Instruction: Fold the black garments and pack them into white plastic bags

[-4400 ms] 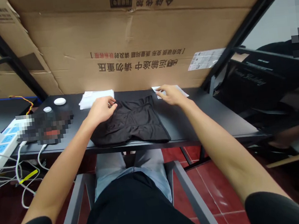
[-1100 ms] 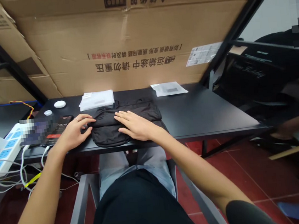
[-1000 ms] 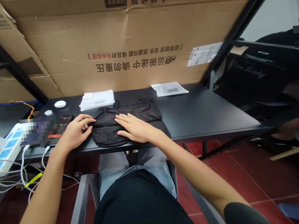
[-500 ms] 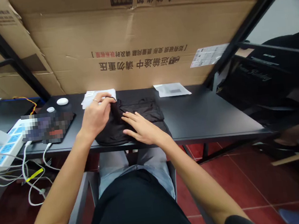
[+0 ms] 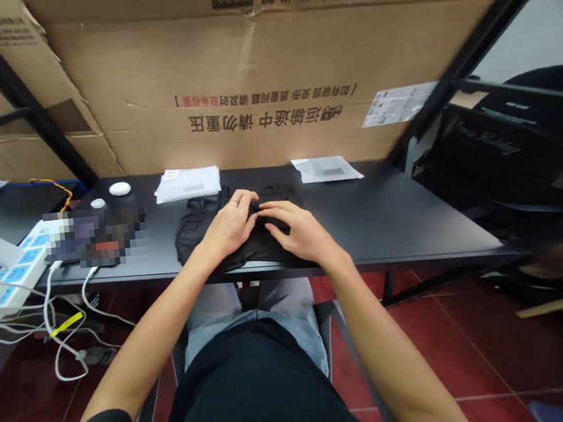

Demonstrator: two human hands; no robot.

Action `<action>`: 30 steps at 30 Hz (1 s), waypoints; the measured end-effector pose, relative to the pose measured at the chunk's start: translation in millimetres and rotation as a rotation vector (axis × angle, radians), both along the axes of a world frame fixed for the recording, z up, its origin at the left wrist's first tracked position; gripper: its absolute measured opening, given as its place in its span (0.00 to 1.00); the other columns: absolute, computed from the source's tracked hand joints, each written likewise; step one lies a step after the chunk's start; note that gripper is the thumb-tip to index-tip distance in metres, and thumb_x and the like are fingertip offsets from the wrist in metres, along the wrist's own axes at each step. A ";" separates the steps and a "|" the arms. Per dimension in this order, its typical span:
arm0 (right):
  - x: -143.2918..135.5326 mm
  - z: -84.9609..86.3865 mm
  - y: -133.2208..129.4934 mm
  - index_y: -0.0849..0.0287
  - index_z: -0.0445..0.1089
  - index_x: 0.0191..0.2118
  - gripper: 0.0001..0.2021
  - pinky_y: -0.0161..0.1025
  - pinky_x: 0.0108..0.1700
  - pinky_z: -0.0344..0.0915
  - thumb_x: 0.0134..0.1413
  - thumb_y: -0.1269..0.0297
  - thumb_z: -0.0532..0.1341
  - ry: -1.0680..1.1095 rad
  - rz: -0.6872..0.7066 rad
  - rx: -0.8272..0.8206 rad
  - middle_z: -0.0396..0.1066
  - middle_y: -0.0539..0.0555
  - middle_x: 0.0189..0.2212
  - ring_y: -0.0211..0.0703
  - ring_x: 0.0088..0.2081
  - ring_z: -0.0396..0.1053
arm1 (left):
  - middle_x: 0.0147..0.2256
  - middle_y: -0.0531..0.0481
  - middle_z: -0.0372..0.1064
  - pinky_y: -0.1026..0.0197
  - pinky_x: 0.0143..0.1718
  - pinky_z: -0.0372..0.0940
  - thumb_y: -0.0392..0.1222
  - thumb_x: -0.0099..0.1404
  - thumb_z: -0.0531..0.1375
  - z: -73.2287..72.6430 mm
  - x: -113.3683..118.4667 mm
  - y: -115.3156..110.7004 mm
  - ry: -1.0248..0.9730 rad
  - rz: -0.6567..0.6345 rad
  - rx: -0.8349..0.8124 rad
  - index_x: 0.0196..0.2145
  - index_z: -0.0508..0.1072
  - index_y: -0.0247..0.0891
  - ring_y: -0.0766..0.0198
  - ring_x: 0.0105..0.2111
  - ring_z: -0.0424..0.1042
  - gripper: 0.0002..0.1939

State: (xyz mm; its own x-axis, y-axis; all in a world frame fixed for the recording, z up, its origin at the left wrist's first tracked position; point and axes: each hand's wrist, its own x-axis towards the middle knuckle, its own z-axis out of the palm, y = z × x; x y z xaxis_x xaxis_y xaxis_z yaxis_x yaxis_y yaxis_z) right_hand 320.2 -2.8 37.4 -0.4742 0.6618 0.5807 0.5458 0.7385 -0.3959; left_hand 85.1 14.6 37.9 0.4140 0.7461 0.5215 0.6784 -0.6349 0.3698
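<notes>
A black cloth, thin and creased like a garment (image 5: 192, 237), lies bunched on the dark desk in front of me. My left hand (image 5: 232, 224) rests over its middle, with thumb and fingers closed on a fold of the fabric. Just to the right, my right hand (image 5: 298, 231) curls its fingers and thumb round the same raised fold. The fingertips of both hands nearly meet there. My hands cover part of the cloth, so its full shape is hidden.
Behind the cloth are white packets (image 5: 188, 184) and a translucent bag (image 5: 327, 169). Blurred-out devices (image 5: 106, 243), a power strip (image 5: 23, 265) and white cables lie left. A cardboard sheet (image 5: 245, 60) backs the desk (image 5: 388, 220). Dark bags (image 5: 485, 142) are at right.
My left hand has moved right, from the cloth's upper left to its middle, beside my right hand. The right hand has shifted slightly right and curled. The cloth's left part is now bunched differently.
</notes>
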 end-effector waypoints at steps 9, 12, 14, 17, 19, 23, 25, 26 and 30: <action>4.9 -4.7 8.4 0.54 0.86 0.61 0.16 0.65 0.72 0.77 0.76 0.68 0.65 -0.202 -0.006 -0.009 0.85 0.62 0.61 0.63 0.65 0.81 | 0.61 0.37 0.73 0.41 0.62 0.76 0.52 0.69 0.76 5.4 -38.9 -27.1 0.104 0.299 -0.075 0.59 0.73 0.43 0.39 0.59 0.78 0.27; 7.7 -1.7 7.4 0.56 0.85 0.63 0.17 0.64 0.72 0.77 0.76 0.68 0.65 -0.252 -0.027 -0.019 0.85 0.62 0.61 0.64 0.64 0.82 | 0.58 0.38 0.75 0.43 0.57 0.76 0.54 0.73 0.73 -1.4 -42.6 -31.8 0.105 0.428 -0.153 0.55 0.74 0.43 0.42 0.53 0.81 0.21; 8.3 -0.4 5.9 0.57 0.85 0.63 0.17 0.63 0.72 0.77 0.76 0.68 0.65 -0.270 -0.049 -0.012 0.85 0.62 0.61 0.63 0.64 0.82 | 0.54 0.40 0.77 0.45 0.56 0.75 0.53 0.75 0.71 -5.1 -41.9 -32.0 0.084 0.470 -0.168 0.50 0.74 0.43 0.44 0.52 0.82 0.15; 7.8 0.5 4.1 0.57 0.85 0.63 0.17 0.62 0.72 0.77 0.77 0.67 0.64 -0.292 -0.066 0.007 0.85 0.63 0.61 0.63 0.65 0.82 | 0.48 0.43 0.80 0.48 0.53 0.74 0.49 0.76 0.69 -6.2 -39.6 -30.1 0.068 0.456 -0.175 0.43 0.74 0.44 0.45 0.49 0.82 0.09; 6.7 0.5 3.7 0.58 0.84 0.63 0.17 0.62 0.71 0.77 0.77 0.67 0.64 -0.305 -0.059 0.014 0.85 0.63 0.61 0.63 0.65 0.82 | 0.45 0.44 0.80 0.49 0.51 0.74 0.45 0.75 0.68 -4.0 -38.4 -28.9 0.058 0.434 -0.170 0.40 0.74 0.45 0.47 0.47 0.81 0.07; 0.8 -1.5 2.7 0.57 0.84 0.64 0.17 0.66 0.74 0.74 0.77 0.67 0.64 -0.326 -0.023 -0.008 0.84 0.64 0.63 0.64 0.66 0.81 | 0.45 0.46 0.80 0.50 0.49 0.74 0.41 0.74 0.67 4.7 -36.3 -29.4 -0.009 0.444 -0.103 0.40 0.73 0.45 0.50 0.44 0.81 0.05; -5.8 -3.5 0.0 0.56 0.82 0.66 0.18 0.70 0.78 0.69 0.77 0.67 0.64 -0.328 -0.005 -0.029 0.83 0.64 0.65 0.64 0.69 0.79 | 0.45 0.46 0.79 0.50 0.49 0.75 0.40 0.74 0.66 9.7 -35.0 -30.8 -0.059 0.459 -0.048 0.41 0.73 0.44 0.51 0.43 0.81 0.04; -10.0 -4.7 -2.1 0.56 0.81 0.68 0.19 0.71 0.79 0.65 0.78 0.67 0.64 -0.327 0.007 -0.038 0.82 0.64 0.67 0.63 0.71 0.77 | 0.46 0.46 0.79 0.50 0.49 0.76 0.40 0.74 0.66 12.1 -34.1 -31.6 -0.087 0.459 -0.019 0.42 0.73 0.44 0.52 0.43 0.81 0.04; -28.1 -8.7 -11.1 0.56 0.74 0.75 0.24 0.72 0.83 0.59 0.79 0.66 0.62 -0.331 0.085 -0.047 0.76 0.65 0.73 0.62 0.77 0.70 | 0.51 0.44 0.78 0.52 0.49 0.78 0.38 0.77 0.63 17.7 -28.7 -33.6 -0.179 0.373 0.081 0.47 0.73 0.44 0.53 0.45 0.82 0.03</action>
